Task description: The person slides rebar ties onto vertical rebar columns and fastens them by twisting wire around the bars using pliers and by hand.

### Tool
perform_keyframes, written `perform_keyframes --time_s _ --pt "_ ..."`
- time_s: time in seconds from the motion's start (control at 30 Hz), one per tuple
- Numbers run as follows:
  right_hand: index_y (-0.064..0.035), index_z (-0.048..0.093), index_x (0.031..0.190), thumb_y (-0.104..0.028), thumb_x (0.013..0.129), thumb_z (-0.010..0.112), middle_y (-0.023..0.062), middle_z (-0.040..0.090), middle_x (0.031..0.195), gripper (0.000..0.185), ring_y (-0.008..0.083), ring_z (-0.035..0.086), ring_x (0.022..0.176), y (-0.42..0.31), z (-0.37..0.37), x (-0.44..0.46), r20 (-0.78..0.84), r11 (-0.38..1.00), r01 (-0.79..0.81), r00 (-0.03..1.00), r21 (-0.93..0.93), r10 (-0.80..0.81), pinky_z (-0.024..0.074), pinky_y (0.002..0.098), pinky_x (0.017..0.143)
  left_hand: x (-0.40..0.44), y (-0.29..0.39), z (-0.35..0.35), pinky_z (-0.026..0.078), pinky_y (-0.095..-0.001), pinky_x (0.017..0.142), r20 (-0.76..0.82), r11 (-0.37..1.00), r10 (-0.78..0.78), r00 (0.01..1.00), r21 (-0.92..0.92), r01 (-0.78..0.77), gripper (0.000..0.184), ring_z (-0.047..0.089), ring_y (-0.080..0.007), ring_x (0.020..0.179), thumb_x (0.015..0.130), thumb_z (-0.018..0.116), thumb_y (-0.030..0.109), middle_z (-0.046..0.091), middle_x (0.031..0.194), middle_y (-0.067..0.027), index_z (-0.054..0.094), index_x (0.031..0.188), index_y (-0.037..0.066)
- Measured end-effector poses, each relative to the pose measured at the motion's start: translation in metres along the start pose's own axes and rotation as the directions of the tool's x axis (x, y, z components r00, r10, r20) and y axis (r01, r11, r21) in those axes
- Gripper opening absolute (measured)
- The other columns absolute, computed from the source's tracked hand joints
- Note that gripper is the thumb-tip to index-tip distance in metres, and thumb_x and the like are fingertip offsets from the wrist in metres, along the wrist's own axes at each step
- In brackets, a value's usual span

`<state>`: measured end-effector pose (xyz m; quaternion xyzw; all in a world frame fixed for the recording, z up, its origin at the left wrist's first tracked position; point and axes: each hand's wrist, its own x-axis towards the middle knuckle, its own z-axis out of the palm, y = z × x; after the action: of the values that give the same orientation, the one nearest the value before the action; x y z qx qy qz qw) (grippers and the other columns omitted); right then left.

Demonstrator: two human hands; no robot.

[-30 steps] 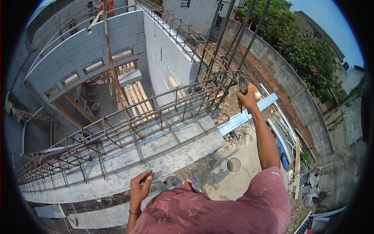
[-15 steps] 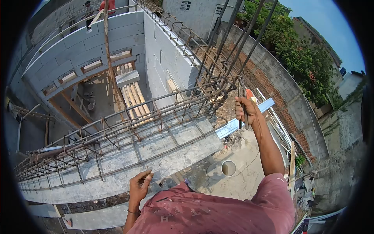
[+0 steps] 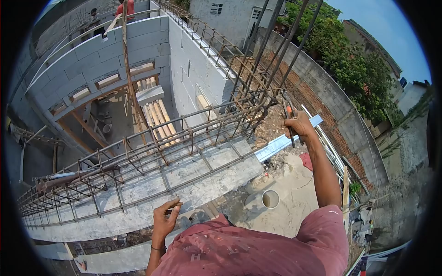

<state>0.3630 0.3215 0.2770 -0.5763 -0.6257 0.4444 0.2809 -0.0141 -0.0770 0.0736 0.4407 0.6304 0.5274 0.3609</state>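
My right hand (image 3: 300, 126) is closed around the handles of a pair of pincers (image 3: 287, 102). The jaws of the pincers are up by the corner of a rebar cage (image 3: 191, 133); I cannot tell whether they touch a bar. Low in the view, my left hand (image 3: 166, 216) has its fingers curled with thumb and fingertips together, near the edge of a grey concrete slab or board (image 3: 202, 184). What it pinches, if anything, is too small to make out. The long cage lies along that grey surface, and tall upright bars (image 3: 287, 43) rise from its corner.
A silvery metal channel (image 3: 287, 139) sticks out beyond the corner. Below are a round pipe or bucket opening (image 3: 270, 198) and sandy ground. A block wall (image 3: 198, 60) encloses a deep room with timber planks (image 3: 159, 119). Two people (image 3: 125, 9) are at the far left.
My right hand has shifted slightly right and down, and the pincers' handles have swung right, so the tool tilts more. A red object on the ground now shows beside my forearm. My left hand stays about where it was.
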Motion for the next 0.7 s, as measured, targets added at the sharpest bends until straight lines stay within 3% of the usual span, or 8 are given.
perform_keyframes --time_s 0.1,0.27,0.37,0.4,0.43,0.47,0.5,0.7 --pt "0.002 0.059 0.092 -0.021 0.079 0.076 0.0207 0.066 0.072 0.032 0.0273 0.069 0.061 0.011 -0.026 0.002 -0.041 0.448 0.428 0.685 -0.785 -0.727 0.0555 0.0415 0.052 -0.002 0.006 0.002 0.059 -0.0314 0.08 0.021 1.0 -0.014 1.0 -0.022 0.014 0.029 0.074 -0.0193 0.095 0.098 0.067 0.014 0.077 0.106 -0.0154 0.07 0.122 -0.002" --pt "0.0014 0.061 0.091 -0.032 0.093 0.067 0.0218 0.068 0.079 0.034 0.0414 0.068 0.072 0.002 -0.047 -0.01 0.024 0.019 0.057 0.675 -0.998 -0.737 0.0521 0.0513 0.065 -0.003 0.003 0.0 0.058 -0.0314 0.08 0.0 0.999 -0.017 1.0 -0.04 0.017 0.029 0.074 -0.0189 0.094 0.098 0.068 0.014 0.077 0.105 -0.0153 0.07 0.121 -0.002" --pt "0.0021 0.062 0.085 -0.039 0.1 0.06 0.0177 0.064 0.068 0.044 0.0337 0.066 0.057 0.013 -0.073 0.011 0.097 0.06 0.161 0.807 -0.985 -0.583 0.0547 0.0466 0.056 -0.002 -0.002 -0.005 0.058 -0.0315 0.081 -0.006 0.999 -0.016 1.0 -0.034 0.015 0.028 0.074 -0.0191 0.094 0.097 0.068 0.014 0.077 0.105 -0.0151 0.07 0.121 -0.002" --pt "0.0006 0.064 0.083 -0.046 0.104 0.053 0.0104 0.059 0.059 0.052 0.0259 0.059 0.047 0.005 -0.082 0.02 0.128 0.451 0.277 0.934 -0.848 -0.333 0.051 0.0411 0.046 -0.002 -0.001 -0.006 0.058 -0.0315 0.082 -0.01 1.0 -0.007 1.0 -0.023 0.007 0.028 0.074 -0.0192 0.094 0.097 0.068 0.013 0.077 0.105 -0.0149 0.07 0.12 -0.002" --pt "0.0006 0.064 0.083 -0.046 0.104 0.053 0.0104 0.059 0.059 0.052 0.0259 0.059 0.047 0.004 -0.087 0.021 0.141 0.443 0.285 0.933 -0.85 -0.33 0.051 0.0411 0.046 -0.005 0.001 -0.007 0.058 -0.0315 0.082 -0.019 0.999 -0.016 1.0 -0.03 0.016 0.028 0.074 -0.0192 0.094 0.097 0.068 0.013 0.077 0.105 -0.0149 0.07 0.12 -0.002" --pt "0.0003 0.066 0.086 -0.049 0.105 0.049 0.0092 0.059 0.058 0.056 0.0231 0.056 0.044 0.003 -0.09 0.02 0.263 0.942 0.066 0.965 -0.329 0.025 0.0475 0.0392 0.042 -0.005 0.004 -0.01 0.058 -0.0315 0.082 -0.026 1.0 -0.001 1.0 -0.01 0.001 0.028 0.074 -0.0194 0.094 0.097 0.068 0.013 0.078 0.105 -0.0146 0.07 0.12 -0.002" --pt "0.0001 0.068 0.088 -0.053 0.106 0.045 0.0081 0.058 0.057 0.06 0.0203 0.053 0.042 0.0 -0.093 0.019 0.549 0.88 -0.398 0.81 0.261 0.204 0.0441 0.0374 0.038 -0.003 0.007 -0.014 0.058 -0.0314 0.082 -0.035 1.0 0.025 0.999 0.014 -0.025 0.027 0.074 -0.0195 0.094 0.097 0.068 0.013 0.078 0.105 -0.0142 0.071 0.12 -0.002" --pt "0.002 0.066 0.099 -0.048 0.107 0.046 0.0112 0.067 0.071 0.055 0.0239 0.061 0.047 0.02 -0.082 0.023 0.487 0.851 -0.321 0.869 0.415 0.09 0.0484 0.0349 0.038 -0.003 -0.001 -0.018 0.058 -0.0318 0.082 -0.097 0.999 -0.01 0.995 -0.036 0.007 0.028 0.074 -0.0195 0.095 0.097 0.067 0.012 0.078 0.105 -0.0141 0.07 0.122 0.0"
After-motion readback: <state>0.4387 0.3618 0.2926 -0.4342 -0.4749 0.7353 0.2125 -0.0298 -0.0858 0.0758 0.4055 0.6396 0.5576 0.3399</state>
